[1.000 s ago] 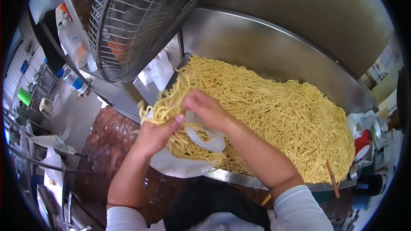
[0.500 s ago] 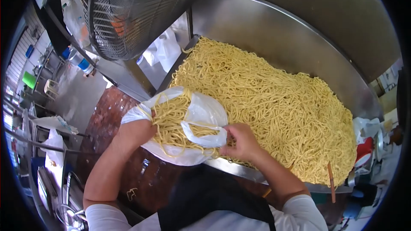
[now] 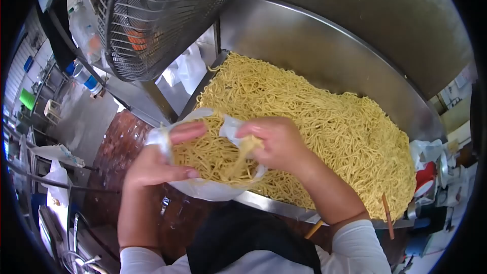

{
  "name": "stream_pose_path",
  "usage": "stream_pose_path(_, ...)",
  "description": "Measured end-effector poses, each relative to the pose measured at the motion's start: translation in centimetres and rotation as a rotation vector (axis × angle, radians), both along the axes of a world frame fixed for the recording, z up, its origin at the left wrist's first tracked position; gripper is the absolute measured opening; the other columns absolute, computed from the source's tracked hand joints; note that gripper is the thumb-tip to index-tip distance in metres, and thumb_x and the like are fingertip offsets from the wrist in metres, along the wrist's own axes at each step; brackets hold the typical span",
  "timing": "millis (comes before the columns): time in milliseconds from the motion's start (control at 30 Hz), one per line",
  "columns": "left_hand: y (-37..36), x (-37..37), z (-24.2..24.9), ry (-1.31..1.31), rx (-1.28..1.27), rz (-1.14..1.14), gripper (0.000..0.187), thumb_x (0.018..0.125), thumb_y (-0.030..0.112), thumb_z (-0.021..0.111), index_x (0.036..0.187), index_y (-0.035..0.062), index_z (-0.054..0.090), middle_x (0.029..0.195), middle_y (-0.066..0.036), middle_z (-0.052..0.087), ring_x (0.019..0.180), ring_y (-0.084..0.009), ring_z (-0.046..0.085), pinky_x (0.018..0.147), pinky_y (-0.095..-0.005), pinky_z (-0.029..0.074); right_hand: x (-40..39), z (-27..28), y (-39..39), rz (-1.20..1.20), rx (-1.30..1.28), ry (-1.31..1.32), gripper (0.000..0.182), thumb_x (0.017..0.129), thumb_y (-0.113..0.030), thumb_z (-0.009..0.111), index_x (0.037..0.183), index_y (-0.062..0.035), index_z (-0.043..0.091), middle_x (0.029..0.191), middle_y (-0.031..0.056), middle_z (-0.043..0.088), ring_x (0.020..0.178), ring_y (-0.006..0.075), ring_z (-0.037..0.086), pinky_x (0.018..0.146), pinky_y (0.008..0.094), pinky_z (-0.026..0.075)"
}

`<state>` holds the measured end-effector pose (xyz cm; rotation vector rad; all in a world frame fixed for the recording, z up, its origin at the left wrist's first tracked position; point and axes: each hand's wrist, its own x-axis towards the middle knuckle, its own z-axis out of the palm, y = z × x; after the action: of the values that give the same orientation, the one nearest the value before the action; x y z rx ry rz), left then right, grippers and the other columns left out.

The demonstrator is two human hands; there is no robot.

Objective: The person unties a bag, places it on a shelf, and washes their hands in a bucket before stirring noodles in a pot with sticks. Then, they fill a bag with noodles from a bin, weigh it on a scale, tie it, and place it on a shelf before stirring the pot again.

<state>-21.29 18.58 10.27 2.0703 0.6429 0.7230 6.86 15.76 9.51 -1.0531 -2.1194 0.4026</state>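
A white plastic bag [image 3: 205, 191] full of thick yellow noodles [image 3: 215, 152] hangs in front of me, its mouth facing up. My left hand [image 3: 162, 157] is at the bag's left rim, thumb and fingers stretched apart over the mouth. White plastic lies across the back of this hand, as if looped there. On the other side, my right hand [image 3: 276, 144] is closed on a few noodle strands [image 3: 248, 148] above the bag's right rim. A flap of the bag lies against its fingers. Motion blurs both hands a little.
Right beside the bag is a large metal tray heaped with a pile of yellow noodles [image 3: 314, 137], backed by a tall steel wall [image 3: 304, 30]. A wooden stick [image 3: 387, 215] leans at its near right. A caged fan [image 3: 162, 20] stands upper left. Wet reddish floor [image 3: 122, 142] lies below.
My left hand has spread its fingers across the bag's mouth. My right hand has moved from the bag's handle up over the rim and now grips noodle strands.
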Motion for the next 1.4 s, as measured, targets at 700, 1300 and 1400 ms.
stream_pose_path(700,0.9,-0.6,-5.4,0.058,-0.331,0.681,0.028,0.085,0.004,0.06,0.112,0.0009,0.065,0.094,-0.01,0.071,0.086,-0.0194,0.067,0.078,-0.0334,0.051,1.5,-5.4,7.3,-0.034,-0.745,-0.602,0.053,0.089,-0.055,0.053,0.105,-0.007,0.069,0.098,0.0168,0.069,0.089,0.0337,0.066,0.079,0.0437,0.05)
stream_pose_path(1300,2.5,0.3,-3.0,1.065,-0.08,0.206,0.039,0.08,0.015,0.068,0.118,0.0082,0.064,0.105,-0.015,0.068,0.103,-0.0313,0.064,0.09,-0.0402,0.048,10.2,-7.5,-0.8,-0.411,-0.572,-0.116,0.051,0.092,-0.051,0.057,0.077,-0.0027,0.067,0.067,0.0124,0.062,0.061,0.0251,0.058,0.06,0.0384,0.046)
stream_pose_path(1400,2.5,0.0,-3.1,1.088,0.148,0.215,0.042,0.079,0.016,0.067,0.121,0.0112,0.064,0.114,-0.018,0.064,0.114,-0.0352,0.058,0.097,-0.0405,0.044,12.9,-12.4,-0.8,-0.721,-0.547,0.011,0.054,0.092,-0.054,0.056,0.08,-0.0024,0.07,0.065,0.0147,0.062,0.062,0.0297,0.061,0.061,0.0406,0.048)
